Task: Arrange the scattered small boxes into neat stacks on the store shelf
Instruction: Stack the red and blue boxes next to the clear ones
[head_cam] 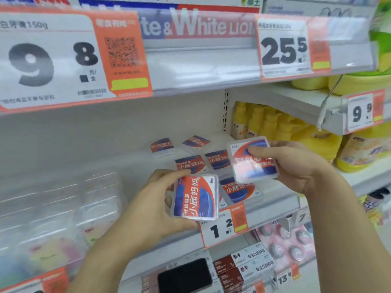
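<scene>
**A:** Where did the loose boxes lie, taking the orange "12" price tag (pixel 224 225) as the marker?

**B:** All of them lay above and behind that tag, on the white shelf (pixel 275 203). The nearest shelf box (pixel 239 190) sat just behind the tag, label up. Two more (pixel 190 163) (pixel 218 159) lay side by side behind it, and two tilted ones (pixel 161 145) (pixel 195 142) lay farthest back, apart from each other.

**A:** And the hands?

**B:** Each gripped a box. The left hand (pixel 156 206) held one (pixel 195 197) just left of and above the tag, thumb on top and fingers underneath, with its print running up and down. The right hand (pixel 296 166) pinched another (pixel 252 159) higher and to the right of the tag, thumb across its face; that one was blurred and turned so its print ran crosswise.

**A:** So the two held boxes didn't match?

**B:** No, I judged them a quarter-turn or so apart, and not touching. One would need rotating before they could stack squarely. The right hand was nearer the boxes on the shelf; the left hung in front of the shelf edge.
</scene>
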`<state>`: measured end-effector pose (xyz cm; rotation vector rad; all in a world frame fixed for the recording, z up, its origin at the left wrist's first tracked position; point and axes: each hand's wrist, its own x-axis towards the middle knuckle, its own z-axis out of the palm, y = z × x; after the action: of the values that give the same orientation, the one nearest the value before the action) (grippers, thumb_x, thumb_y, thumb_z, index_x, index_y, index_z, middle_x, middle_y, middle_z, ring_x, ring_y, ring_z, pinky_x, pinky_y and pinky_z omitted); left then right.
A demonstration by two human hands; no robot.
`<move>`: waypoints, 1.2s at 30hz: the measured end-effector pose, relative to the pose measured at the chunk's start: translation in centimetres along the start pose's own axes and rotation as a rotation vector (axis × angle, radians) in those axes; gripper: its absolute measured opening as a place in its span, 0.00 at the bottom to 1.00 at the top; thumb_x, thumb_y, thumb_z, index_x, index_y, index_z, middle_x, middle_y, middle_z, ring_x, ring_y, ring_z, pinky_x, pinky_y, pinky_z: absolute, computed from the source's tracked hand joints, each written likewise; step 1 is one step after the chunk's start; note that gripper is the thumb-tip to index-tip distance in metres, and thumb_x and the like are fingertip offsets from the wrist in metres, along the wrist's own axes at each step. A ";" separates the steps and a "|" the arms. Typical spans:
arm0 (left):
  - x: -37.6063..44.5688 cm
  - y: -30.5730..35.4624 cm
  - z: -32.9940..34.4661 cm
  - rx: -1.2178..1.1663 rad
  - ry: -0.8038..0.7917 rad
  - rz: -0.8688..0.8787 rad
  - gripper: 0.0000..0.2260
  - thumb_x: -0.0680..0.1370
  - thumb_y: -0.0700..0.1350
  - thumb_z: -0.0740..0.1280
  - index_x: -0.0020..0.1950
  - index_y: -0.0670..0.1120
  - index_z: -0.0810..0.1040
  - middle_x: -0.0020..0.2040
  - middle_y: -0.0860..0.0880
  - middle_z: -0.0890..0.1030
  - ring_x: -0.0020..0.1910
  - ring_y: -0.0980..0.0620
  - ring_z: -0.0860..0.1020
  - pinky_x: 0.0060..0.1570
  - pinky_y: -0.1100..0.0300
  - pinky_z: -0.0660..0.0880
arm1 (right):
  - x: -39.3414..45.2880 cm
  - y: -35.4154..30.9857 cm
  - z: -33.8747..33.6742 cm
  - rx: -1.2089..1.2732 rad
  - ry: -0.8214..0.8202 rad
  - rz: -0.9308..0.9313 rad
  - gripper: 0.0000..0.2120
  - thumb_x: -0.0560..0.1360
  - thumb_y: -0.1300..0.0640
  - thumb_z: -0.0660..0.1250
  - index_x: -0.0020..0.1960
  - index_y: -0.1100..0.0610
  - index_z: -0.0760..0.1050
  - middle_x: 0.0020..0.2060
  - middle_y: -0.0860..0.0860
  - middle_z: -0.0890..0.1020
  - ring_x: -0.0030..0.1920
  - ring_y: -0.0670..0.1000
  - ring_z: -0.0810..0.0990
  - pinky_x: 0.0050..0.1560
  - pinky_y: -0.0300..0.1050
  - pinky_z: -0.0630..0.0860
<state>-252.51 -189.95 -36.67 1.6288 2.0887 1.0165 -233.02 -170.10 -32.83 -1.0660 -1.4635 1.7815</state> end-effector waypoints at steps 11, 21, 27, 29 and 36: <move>-0.5 -1.3 0.5 0.083 -0.196 -0.034 0.25 0.73 0.50 0.73 0.68 0.63 0.72 0.69 0.67 0.64 0.62 0.62 0.72 0.57 0.74 0.71 | 0.7 1.6 0.6 -0.547 0.127 0.135 0.19 0.60 0.50 0.83 0.45 0.57 0.82 0.40 0.55 0.87 0.47 0.56 0.85 0.54 0.53 0.81; -1.3 1.3 3.4 0.146 -0.054 -0.099 0.28 0.72 0.62 0.69 0.70 0.66 0.64 0.67 0.63 0.57 0.64 0.61 0.68 0.56 0.68 0.74 | -1.1 0.9 -1.2 -0.745 -0.020 0.139 0.32 0.59 0.61 0.83 0.61 0.53 0.77 0.47 0.50 0.86 0.53 0.53 0.83 0.60 0.53 0.77; -1.0 1.1 4.0 0.095 -0.047 -0.092 0.25 0.76 0.56 0.68 0.71 0.66 0.65 0.72 0.64 0.57 0.66 0.64 0.64 0.43 0.82 0.66 | -1.6 1.1 -1.4 -0.731 -0.067 0.135 0.31 0.59 0.66 0.83 0.58 0.54 0.77 0.44 0.51 0.85 0.46 0.52 0.84 0.51 0.49 0.81; -1.0 1.0 4.3 0.083 -0.049 -0.107 0.25 0.76 0.56 0.68 0.71 0.67 0.64 0.75 0.64 0.54 0.66 0.65 0.62 0.44 0.80 0.69 | -1.6 1.2 -1.9 -0.642 -0.043 0.099 0.29 0.59 0.68 0.82 0.56 0.55 0.78 0.48 0.55 0.85 0.47 0.54 0.84 0.48 0.51 0.82; -1.0 0.9 4.7 -0.018 -0.034 -0.136 0.25 0.76 0.55 0.68 0.71 0.66 0.65 0.74 0.65 0.56 0.65 0.61 0.68 0.49 0.72 0.76 | -1.6 0.5 -2.7 -0.150 0.012 -0.065 0.15 0.71 0.73 0.70 0.56 0.64 0.77 0.45 0.61 0.85 0.47 0.56 0.85 0.44 0.48 0.82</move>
<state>-248.58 -189.14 -39.52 1.4631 2.1284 0.9540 -229.87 -170.17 -33.21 -1.0881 -1.6270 1.6393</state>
